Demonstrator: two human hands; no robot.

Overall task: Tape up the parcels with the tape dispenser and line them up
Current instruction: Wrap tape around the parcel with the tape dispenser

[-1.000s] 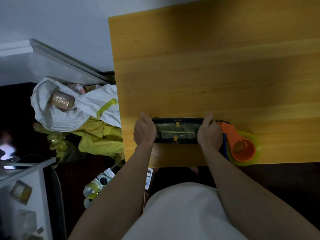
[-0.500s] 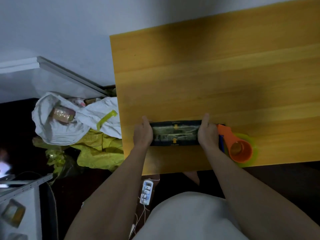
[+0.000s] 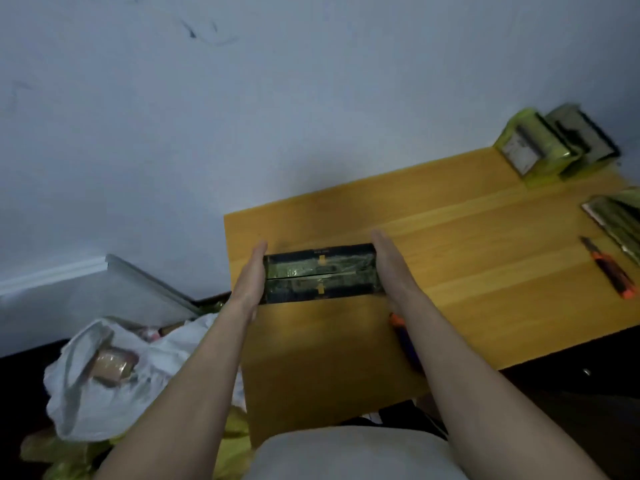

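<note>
Yellow-orange wood forms the rectangular tabletop (image 3: 467,271). On it, a long dark parcel box with orange arrows (image 3: 320,273) is pressed between the straight, closed fingers of the left hand (image 3: 251,275) and right hand (image 3: 389,263). Beyond the right fingertips, yellow-taped parcels (image 3: 550,147) are stood; an orange utility knife (image 3: 611,271) is laid nearer.

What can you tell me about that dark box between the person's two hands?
The dark parcel is a long, flat box lying on the yellow wooden table near its left edge. Its glossy top looks wrapped in clear tape, with a seam along its length and two small orange arrows. The left hand and right hand press flat against its short ends.
</note>
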